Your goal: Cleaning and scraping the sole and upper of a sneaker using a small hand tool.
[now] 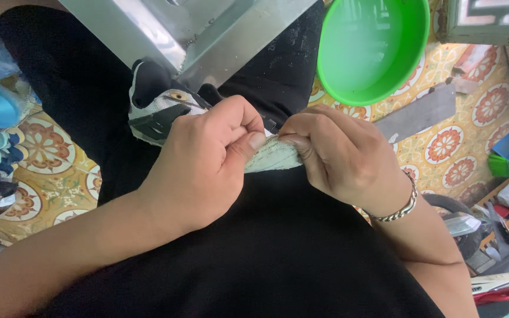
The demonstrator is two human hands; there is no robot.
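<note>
Left hand [207, 159] and right hand [340, 156] meet over the lap, both closed in a pinch on a shoe sole [272, 156]. The sole's pale edge sits between left thumb and right fingertips; the shoe's black-and-white upper [157, 109] sticks out behind the left knuckles. Sole looks whitish-green, stitched, worn. Green basin [372, 50] on the patterned floor [443, 147] beyond.
</note>
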